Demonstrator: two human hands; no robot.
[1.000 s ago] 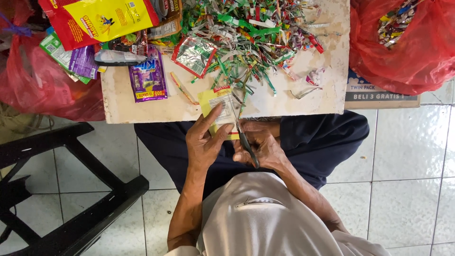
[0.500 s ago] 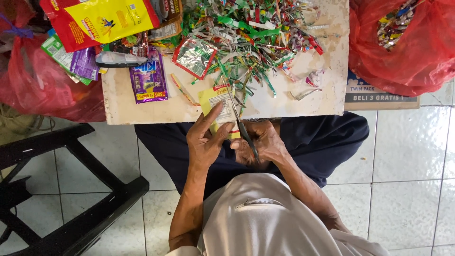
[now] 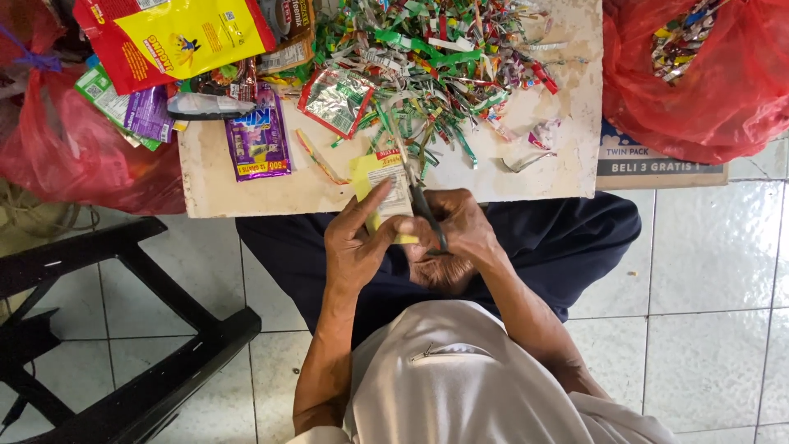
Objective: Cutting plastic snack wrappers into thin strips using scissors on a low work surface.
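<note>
Yellow sachet (image 3: 380,187) was pinched by the left hand (image 3: 355,247). Right hand (image 3: 462,234) gripped scissors (image 3: 417,197) at its three o'clock; a slip risked nicking left fingers (image 3: 368,205).

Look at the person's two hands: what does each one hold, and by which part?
Left hand pinches the yellow wrapper by its lower edge; right hand holds the scissors by the handles.

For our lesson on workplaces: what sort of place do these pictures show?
Probably an informal home workspace for cutting up used wrappers: a low board on a tiled floor, heaped cut strips, red bags of scraps.
</note>
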